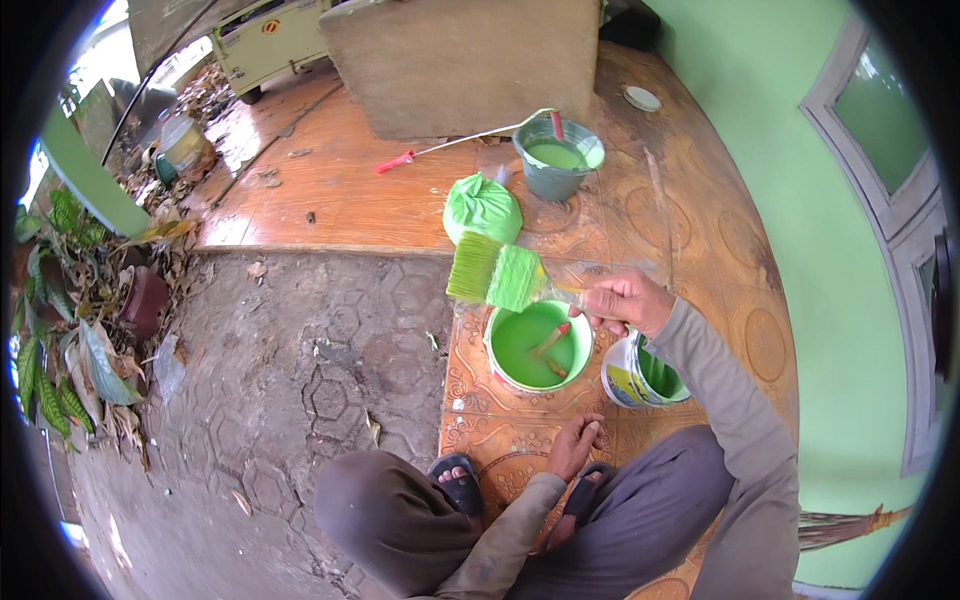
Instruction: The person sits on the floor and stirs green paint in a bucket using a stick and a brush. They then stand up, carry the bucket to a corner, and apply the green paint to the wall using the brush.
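Observation:
My right hand (626,301) grips the handle of a wide flat paintbrush (517,277), its ferrule coated in green paint. Its bristles point left, above the far rim of an open paint bucket (491,360). Green liquid paint (525,341) fills part of that bucket, and a smaller brush with a red-tipped handle (551,341) lies in it. Below my right wrist stands a second paint pail (622,375) with green inside, partly covered by my sleeve. My left hand (576,448) rests between my knees, fingers curled, with nothing visible in it.
Beyond the bucket sit a tied green plastic bag (484,208) and a grey pail (555,180) with a paint roller (465,140) across its rim. A white lid (642,98) lies farther back. The green wall (810,225) runs along the right; potted plants (142,300) stand left.

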`<state>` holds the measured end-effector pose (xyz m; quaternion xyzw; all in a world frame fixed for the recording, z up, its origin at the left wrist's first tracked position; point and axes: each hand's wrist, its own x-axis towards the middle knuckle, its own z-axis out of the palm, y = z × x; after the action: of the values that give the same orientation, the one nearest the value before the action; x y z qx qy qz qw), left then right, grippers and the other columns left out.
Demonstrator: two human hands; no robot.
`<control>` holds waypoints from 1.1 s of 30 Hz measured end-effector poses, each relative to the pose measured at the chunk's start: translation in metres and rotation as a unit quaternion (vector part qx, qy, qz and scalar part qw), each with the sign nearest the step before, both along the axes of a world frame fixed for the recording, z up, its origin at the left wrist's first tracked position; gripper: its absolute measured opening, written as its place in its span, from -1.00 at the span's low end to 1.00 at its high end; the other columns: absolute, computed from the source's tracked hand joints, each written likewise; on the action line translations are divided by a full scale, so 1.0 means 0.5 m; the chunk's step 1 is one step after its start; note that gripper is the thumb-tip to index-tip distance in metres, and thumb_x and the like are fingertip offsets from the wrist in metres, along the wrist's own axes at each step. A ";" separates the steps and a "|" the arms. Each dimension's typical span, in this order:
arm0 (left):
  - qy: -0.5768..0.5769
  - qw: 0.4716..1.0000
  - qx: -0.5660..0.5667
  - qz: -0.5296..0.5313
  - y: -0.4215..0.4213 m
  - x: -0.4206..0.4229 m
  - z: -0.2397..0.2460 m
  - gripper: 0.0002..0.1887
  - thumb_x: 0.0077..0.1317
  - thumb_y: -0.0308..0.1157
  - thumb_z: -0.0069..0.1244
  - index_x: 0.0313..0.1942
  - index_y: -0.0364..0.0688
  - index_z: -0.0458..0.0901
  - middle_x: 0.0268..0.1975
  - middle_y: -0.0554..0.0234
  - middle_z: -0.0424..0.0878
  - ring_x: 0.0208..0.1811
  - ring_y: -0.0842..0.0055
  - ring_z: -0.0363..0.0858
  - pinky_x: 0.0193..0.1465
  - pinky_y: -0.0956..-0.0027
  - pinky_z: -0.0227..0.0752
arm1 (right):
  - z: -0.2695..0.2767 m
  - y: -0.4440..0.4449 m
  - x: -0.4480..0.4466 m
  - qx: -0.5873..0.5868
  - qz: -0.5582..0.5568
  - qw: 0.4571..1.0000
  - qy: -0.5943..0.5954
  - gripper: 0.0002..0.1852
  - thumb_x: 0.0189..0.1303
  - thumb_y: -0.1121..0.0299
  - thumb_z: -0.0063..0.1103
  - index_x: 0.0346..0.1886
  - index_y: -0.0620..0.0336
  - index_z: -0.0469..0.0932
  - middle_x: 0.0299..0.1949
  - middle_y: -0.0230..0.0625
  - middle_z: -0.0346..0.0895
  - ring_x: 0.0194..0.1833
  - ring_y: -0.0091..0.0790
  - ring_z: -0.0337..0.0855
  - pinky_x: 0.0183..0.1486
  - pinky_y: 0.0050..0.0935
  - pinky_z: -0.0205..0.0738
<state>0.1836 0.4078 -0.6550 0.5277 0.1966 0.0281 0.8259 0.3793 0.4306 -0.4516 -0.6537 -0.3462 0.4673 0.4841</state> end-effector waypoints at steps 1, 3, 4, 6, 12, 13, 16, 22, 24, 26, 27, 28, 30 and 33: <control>-0.012 1.000 -0.003 -0.001 0.002 0.004 0.008 -0.74 0.41 -0.36 -0.20 -0.03 -0.35 0.45 -0.33 0.26 0.54 -0.38 0.63 0.51 -0.25 0.54 0.43 | -0.004 -0.013 0.013 0.005 -0.025 1.000 -0.001 -0.62 0.32 0.16 0.02 -0.16 0.38 0.54 -0.51 -0.42 0.42 -0.62 -0.68 0.27 -0.57 -0.67 0.18; -0.031 0.999 -0.022 -0.009 0.003 0.007 0.020 -0.74 0.41 -0.36 -0.20 -0.03 -0.35 0.46 -0.34 0.28 0.54 -0.38 0.64 0.51 -0.26 0.55 0.41 | -0.001 -0.049 0.022 0.065 -0.086 0.994 0.030 -0.64 0.32 0.19 0.02 -0.09 0.37 0.49 -0.46 -0.39 0.43 -0.59 -0.65 0.31 -0.56 -0.65 0.24; -0.036 0.999 -0.022 -0.004 0.009 0.010 0.040 -0.74 0.41 -0.36 -0.20 -0.03 -0.34 0.46 -0.34 0.29 0.54 -0.38 0.66 0.50 -0.28 0.57 0.39 | 0.023 -0.058 0.018 0.129 -0.117 0.983 0.058 -0.64 0.32 0.21 0.02 -0.05 0.36 0.46 -0.44 -0.37 0.43 -0.58 -0.63 0.33 -0.55 -0.63 0.26; -0.075 0.997 0.009 0.026 0.042 0.044 0.104 -0.75 0.42 -0.37 -0.20 -0.03 -0.33 0.47 -0.34 0.32 0.54 -0.37 0.68 0.49 -0.32 0.61 0.35 | 0.081 -0.090 0.014 0.222 -0.170 0.958 0.059 -0.65 0.32 0.26 -0.01 0.03 0.33 0.39 -0.40 -0.36 0.42 -0.55 -0.61 0.36 -0.54 -0.61 0.29; -0.138 0.977 0.159 0.034 0.076 0.275 0.183 -0.75 0.32 -0.45 -0.08 -0.06 -0.39 0.51 -0.33 0.13 0.54 -0.35 0.53 0.53 -0.22 0.48 0.41 | 0.145 -0.269 -0.048 0.278 -0.382 0.881 0.023 -0.63 0.32 0.34 -0.11 0.12 0.33 0.31 -0.43 -0.40 0.36 -0.60 -0.63 0.29 -0.60 -0.62 0.23; -0.121 0.970 0.211 0.001 0.091 0.312 0.157 -0.72 0.29 -0.44 -0.04 -0.05 -0.40 0.50 -0.30 0.06 0.54 -0.32 0.45 0.56 -0.18 0.42 0.44 | 0.140 -0.281 -0.063 0.268 -0.412 0.871 0.019 -0.63 0.31 0.34 -0.12 0.12 0.34 0.31 -0.44 -0.40 0.36 -0.62 -0.64 0.27 -0.60 -0.63 0.21; -0.064 0.932 0.355 -0.035 0.117 0.386 0.063 -0.63 0.21 -0.36 0.05 -0.03 -0.39 0.49 -0.23 -0.01 0.53 -0.23 0.30 0.58 -0.12 0.34 0.44 | 0.100 -0.317 -0.091 0.210 -0.487 0.847 -0.042 -0.60 0.31 0.34 -0.12 0.16 0.33 0.30 -0.46 -0.40 0.35 -0.66 -0.67 0.23 -0.63 -0.67 0.14; -0.067 0.926 0.367 -0.055 0.073 0.479 0.050 -0.50 0.11 -0.19 0.19 -0.03 -0.35 0.52 -0.28 0.04 0.55 -0.26 0.26 0.57 -0.18 0.25 0.40 | 0.039 -0.413 -0.122 0.116 -0.529 0.831 -0.124 -0.49 0.25 0.39 -0.06 0.29 0.23 0.22 -0.33 -0.35 0.42 -0.56 -0.67 0.34 -0.53 -0.70 0.24; -0.062 0.935 0.343 -0.063 0.049 0.490 0.073 -0.60 0.13 -0.18 0.17 -0.18 -0.35 0.57 -0.40 0.10 0.58 -0.34 0.25 0.57 -0.23 0.24 0.39 | 0.017 -0.448 -0.131 0.111 -0.509 0.844 -0.125 -0.47 0.21 0.39 -0.03 0.28 0.22 0.22 -0.28 -0.33 0.41 -0.50 -0.64 0.38 -0.47 -0.67 0.29; -0.074 0.923 0.376 -0.034 0.058 0.494 0.055 -0.64 0.18 -0.21 0.13 -0.23 -0.36 0.51 -0.42 0.11 0.57 -0.40 0.25 0.55 -0.26 0.24 0.39 | 0.002 -0.467 -0.136 0.110 -0.471 0.864 -0.141 -0.47 0.17 0.38 0.01 0.24 0.23 0.25 -0.19 -0.30 0.39 -0.40 -0.60 0.43 -0.39 -0.60 0.35; -0.079 0.916 0.393 -0.019 0.070 0.492 0.047 -0.65 0.20 -0.22 0.11 -0.25 -0.36 0.48 -0.43 0.11 0.56 -0.43 0.25 0.54 -0.28 0.24 0.40 | -0.005 -0.468 -0.137 0.130 -0.471 0.858 -0.157 -0.50 0.17 0.37 0.02 0.20 0.25 0.28 -0.22 -0.31 0.40 -0.40 -0.61 0.42 -0.38 -0.60 0.34; -0.093 0.922 0.376 -0.007 0.065 0.485 0.046 -0.68 0.23 -0.24 0.07 -0.27 -0.35 0.45 -0.44 0.12 0.56 -0.45 0.29 0.54 -0.31 0.25 0.40 | -0.015 -0.474 -0.141 0.143 -0.477 0.850 -0.172 -0.53 0.17 0.35 0.03 0.16 0.26 0.30 -0.25 -0.32 0.40 -0.40 -0.62 0.41 -0.38 -0.60 0.34; -0.126 0.932 0.340 0.020 0.063 0.463 0.082 -0.74 0.30 -0.30 0.00 -0.29 -0.34 0.37 -0.46 0.13 0.55 -0.49 0.37 0.52 -0.35 0.29 0.41 | -0.039 -0.499 -0.142 0.108 -0.502 0.824 -0.239 -0.60 0.18 0.33 0.04 0.07 0.29 0.35 -0.32 -0.34 0.41 -0.42 -0.63 0.39 -0.40 -0.61 0.32; -0.212 0.943 0.252 0.042 0.086 0.441 0.154 -0.82 0.38 -0.36 -0.12 -0.25 -0.31 0.32 -0.47 0.15 0.54 -0.50 0.51 0.52 -0.40 0.40 0.42 | -0.092 -0.539 -0.137 0.042 -0.571 0.769 -0.284 -0.69 0.21 0.32 0.04 -0.06 0.32 0.41 -0.44 -0.37 0.39 -0.49 -0.66 0.35 -0.47 -0.64 0.26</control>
<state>0.4039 0.4505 -0.5778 0.6919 0.0255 0.2225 0.6864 0.3110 0.1609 -0.4977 -0.8127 -0.0506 -0.1171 0.5685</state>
